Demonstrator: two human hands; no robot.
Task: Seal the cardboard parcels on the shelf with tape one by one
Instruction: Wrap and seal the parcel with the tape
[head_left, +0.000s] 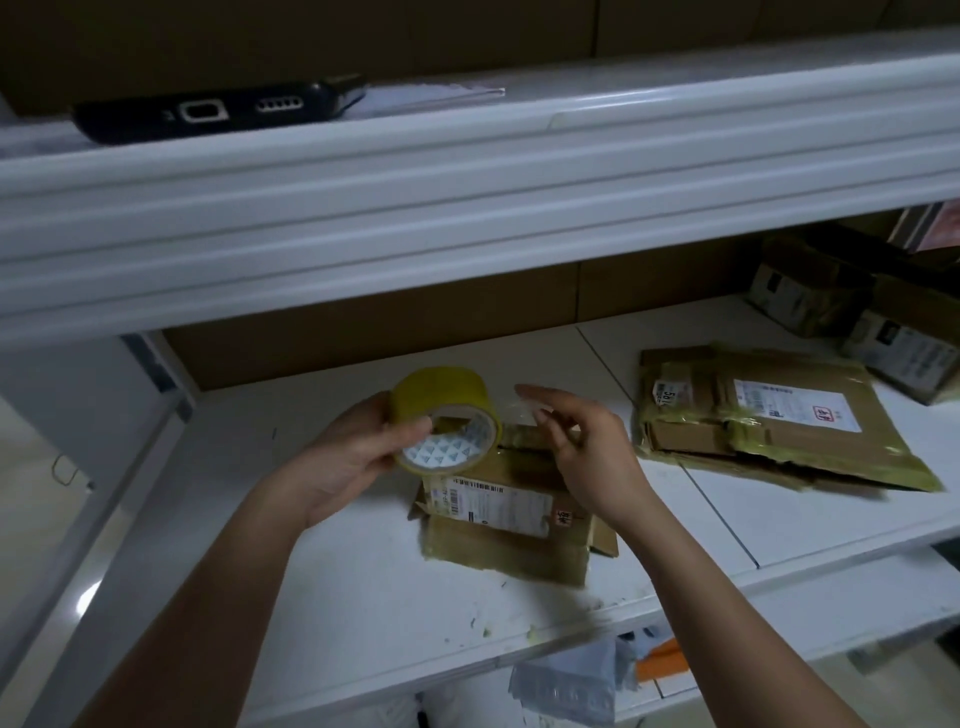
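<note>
My left hand (348, 457) grips a roll of yellowish tape (447, 421) above the white shelf (322, 597), thumb at the core's rim. My right hand (582, 457) is raised beside the roll and pinches the clear free end of the tape (522, 402) between thumb and fingers. Directly below both hands lies a small cardboard parcel (509, 525) with a white label, wrapped in old tape. A flat, larger cardboard parcel (769, 415) lies to the right on the same shelf.
More parcels (852, 312) are stacked at the shelf's far right corner. A black phone (218, 109) and papers rest on the upper shelf, whose white front rail (467, 208) overhangs the work area. Plastic bags (571, 680) sit on the level below.
</note>
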